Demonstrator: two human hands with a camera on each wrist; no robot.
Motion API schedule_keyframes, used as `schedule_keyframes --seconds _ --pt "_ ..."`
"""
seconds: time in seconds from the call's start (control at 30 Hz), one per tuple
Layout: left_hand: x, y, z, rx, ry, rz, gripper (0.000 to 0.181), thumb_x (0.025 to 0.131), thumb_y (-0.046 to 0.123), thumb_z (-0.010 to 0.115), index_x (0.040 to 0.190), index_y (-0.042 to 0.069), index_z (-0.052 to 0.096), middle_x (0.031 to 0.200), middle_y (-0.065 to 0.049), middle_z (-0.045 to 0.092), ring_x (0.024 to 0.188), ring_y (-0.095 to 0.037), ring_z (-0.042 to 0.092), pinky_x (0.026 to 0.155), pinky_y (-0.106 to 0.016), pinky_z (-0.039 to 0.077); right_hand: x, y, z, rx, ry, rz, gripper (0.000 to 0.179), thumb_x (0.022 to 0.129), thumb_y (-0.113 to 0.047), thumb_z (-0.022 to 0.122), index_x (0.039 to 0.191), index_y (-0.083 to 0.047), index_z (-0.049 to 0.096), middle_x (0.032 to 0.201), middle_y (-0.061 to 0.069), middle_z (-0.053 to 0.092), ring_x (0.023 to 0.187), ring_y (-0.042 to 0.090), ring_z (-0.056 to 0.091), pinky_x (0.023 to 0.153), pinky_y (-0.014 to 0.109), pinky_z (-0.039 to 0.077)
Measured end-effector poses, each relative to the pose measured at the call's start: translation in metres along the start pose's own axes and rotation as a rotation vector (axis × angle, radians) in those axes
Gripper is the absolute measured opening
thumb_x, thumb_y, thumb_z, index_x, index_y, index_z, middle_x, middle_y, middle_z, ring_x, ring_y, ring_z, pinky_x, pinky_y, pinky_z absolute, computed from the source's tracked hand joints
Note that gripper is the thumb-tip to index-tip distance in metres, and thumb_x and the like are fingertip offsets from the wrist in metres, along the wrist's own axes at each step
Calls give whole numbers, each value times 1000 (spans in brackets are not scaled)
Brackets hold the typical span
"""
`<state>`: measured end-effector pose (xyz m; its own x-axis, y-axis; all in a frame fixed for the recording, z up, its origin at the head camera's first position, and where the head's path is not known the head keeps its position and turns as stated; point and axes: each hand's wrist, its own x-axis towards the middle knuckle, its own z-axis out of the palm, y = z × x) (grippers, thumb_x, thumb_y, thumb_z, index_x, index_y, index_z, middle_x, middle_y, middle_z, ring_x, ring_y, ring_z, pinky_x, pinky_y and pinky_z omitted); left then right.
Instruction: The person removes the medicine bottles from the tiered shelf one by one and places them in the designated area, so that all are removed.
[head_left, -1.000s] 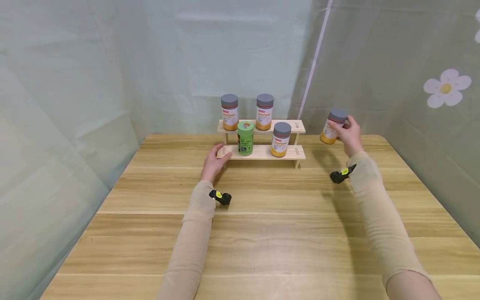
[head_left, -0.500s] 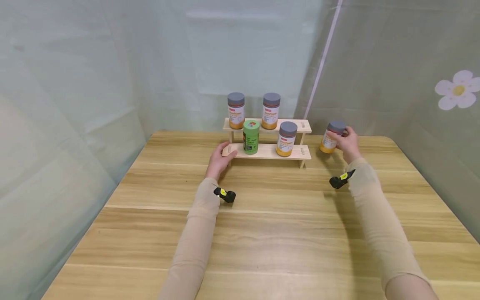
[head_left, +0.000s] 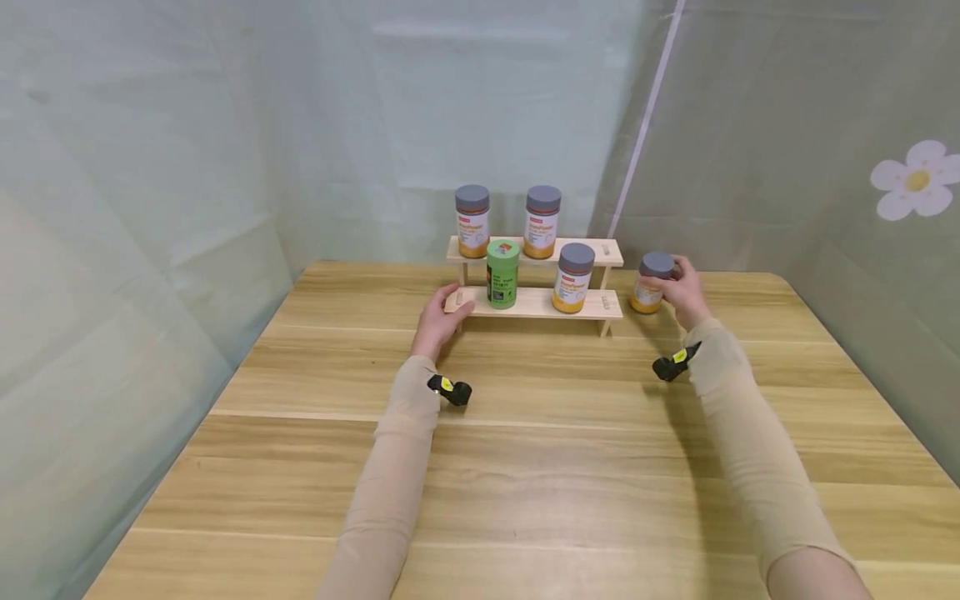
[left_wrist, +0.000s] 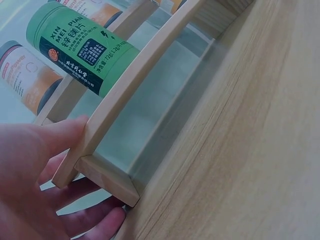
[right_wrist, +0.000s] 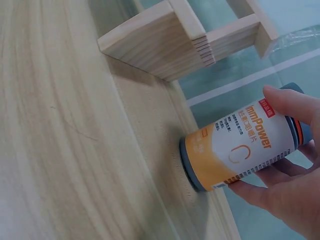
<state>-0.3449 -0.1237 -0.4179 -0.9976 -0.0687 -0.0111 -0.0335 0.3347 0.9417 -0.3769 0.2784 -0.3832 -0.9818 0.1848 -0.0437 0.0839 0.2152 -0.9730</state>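
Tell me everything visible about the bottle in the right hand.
The bottle is a cylinder, plastic by its look, with a grey cap on, an orange-red ring below it, and a white-and-orange label reading ImmPower with a large C. It is near upright, right of the wooden rack and apart from it. The right hand grips it near the cap; whether its base touches the table is hard to tell.
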Motion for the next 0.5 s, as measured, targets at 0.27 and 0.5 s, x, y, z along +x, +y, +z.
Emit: schedule_keyframes --seconds 0.27,0.5 --pt "0 -1 1 -10 -4 -6 61 92 33 65 146 18 41 157 -10 33 146 -30 30 122 -44 24 -2 6 -2 -16 -48 -38 68 93 -23 65 147 -9 27 155 24 29 139 36 36 112 52 38" --pt "-3 1 0 0 -4 -3 61 92 33 65 146 18 41 158 -11 33 146 -31 29 122 -46 22 -7 10 -5 -48 -111 -52 72 93 -30 64 149 -12 23 155 26 28 142 42 29 107 63 37"
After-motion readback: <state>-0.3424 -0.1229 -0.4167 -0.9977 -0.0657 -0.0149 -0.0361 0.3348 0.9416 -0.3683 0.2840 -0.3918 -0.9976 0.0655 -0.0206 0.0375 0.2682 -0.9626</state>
